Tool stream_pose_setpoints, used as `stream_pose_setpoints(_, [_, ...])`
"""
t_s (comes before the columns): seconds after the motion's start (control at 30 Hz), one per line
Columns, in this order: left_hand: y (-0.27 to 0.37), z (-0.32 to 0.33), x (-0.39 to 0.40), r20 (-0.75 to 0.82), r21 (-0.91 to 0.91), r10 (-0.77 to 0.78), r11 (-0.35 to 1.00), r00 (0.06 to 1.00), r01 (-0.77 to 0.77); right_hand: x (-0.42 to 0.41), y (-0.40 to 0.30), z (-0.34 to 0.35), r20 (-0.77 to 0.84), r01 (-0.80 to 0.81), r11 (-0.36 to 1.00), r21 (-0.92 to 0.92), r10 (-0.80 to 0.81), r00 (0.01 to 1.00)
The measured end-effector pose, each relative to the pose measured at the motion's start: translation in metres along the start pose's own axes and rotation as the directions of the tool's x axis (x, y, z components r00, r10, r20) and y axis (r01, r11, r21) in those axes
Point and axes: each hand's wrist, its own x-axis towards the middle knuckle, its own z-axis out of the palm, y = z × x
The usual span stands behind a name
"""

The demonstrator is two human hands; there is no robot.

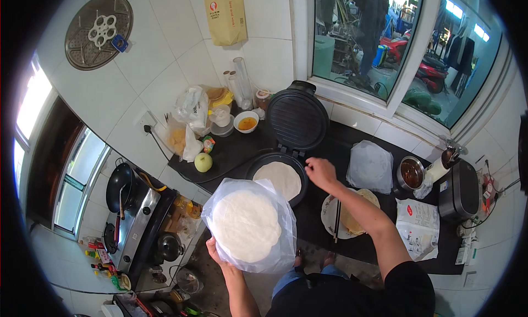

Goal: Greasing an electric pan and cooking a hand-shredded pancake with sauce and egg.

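Observation:
My left hand (220, 253) grips the lower left edge of a translucent plastic sheet (286, 242), held up in front of me. A round, pale raw flatbread (246, 226) lies flat on that sheet. Behind it stands an electric griddle with its black ribbed lid (298, 119) raised. Another pale flatbread (280, 179) lies in the griddle's lower pan (302, 193), partly covered by the sheet. My right hand (321, 172) hovers by the pan's right rim, fingers curled, with nothing visible in them. Under my right forearm, a plate (328, 218) holds browned flatbreads (350, 218) and dark chopsticks (337, 222).
More plastic sheets (370, 166) lie on the black counter (307, 230). A metal pot of brown sauce (411, 172), a white bag (417, 226) and a dark appliance (460, 189) stand right. A bowl of yellow liquid (246, 122) and a pale green fruit (203, 162) are left. A power cord (156, 141) crosses there.

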Motion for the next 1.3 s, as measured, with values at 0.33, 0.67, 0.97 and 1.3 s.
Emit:
stream_pose_setpoints(0.33, [-0.035, 0.042, -0.027, -0.017, -0.040, 0.073, 0.996, 0.997, -0.074, 0.203, 0.100, -0.050, -0.420, 0.065, 0.924, 0.378, 0.108, 0.901])
stream_pose_setpoints(0.67, [0.001, -0.008, -0.081, -0.043, 0.120, 0.397, 0.913, 0.917, -0.390, 0.206, 0.020, -0.034, 0.006, 0.014, 0.773, 0.635, -0.023, 1.000])
stream_pose_setpoints(0.97, [-0.001, 0.043, -0.103, -0.005, 0.109, 0.477, 0.874, 0.879, -0.474, -0.017, -0.102, 0.037, 0.112, 0.660, 0.739, 0.136, -0.673, 0.731])
stream_pose_setpoints(1.3, [-0.027, 0.049, -0.078, -0.001, 0.071, 0.339, 0.939, 0.941, -0.338, -0.079, -0.057, 0.063, 0.256, 0.390, 0.839, 0.380, -0.500, 0.827])
